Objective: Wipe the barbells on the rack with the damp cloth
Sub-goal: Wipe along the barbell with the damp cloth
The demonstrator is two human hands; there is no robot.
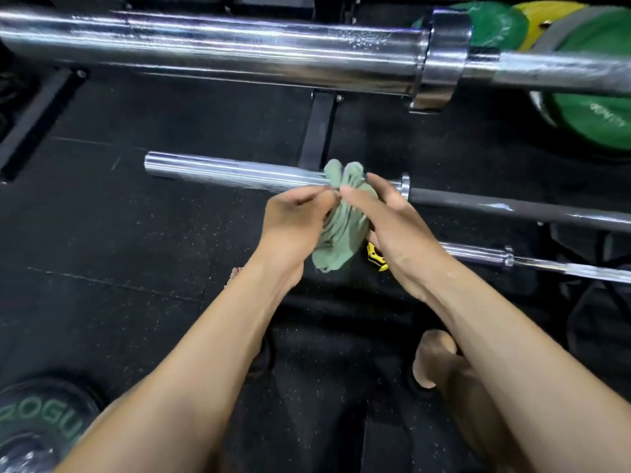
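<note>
A bunched pale green cloth (343, 213) hangs between both hands in the middle of the view. My left hand (293, 227) pinches its upper left fold. My right hand (392, 227) grips it from the right, thumb on top. Just behind the cloth runs the chrome sleeve of the middle barbell (222, 172), its dark shaft going off to the right. The top barbell (239, 46) crosses the whole view, large and close, with water drops near its collar. A lower barbell (478, 252) shows right of my right wrist.
Green and yellow bumper plates (594, 121) stand at the upper right. A black plate (41, 414) with green lettering lies at the lower left. A black rack upright (319, 131) rises behind the middle barbell. Black rubber floor (119, 233) lies below, with my bare feet on it.
</note>
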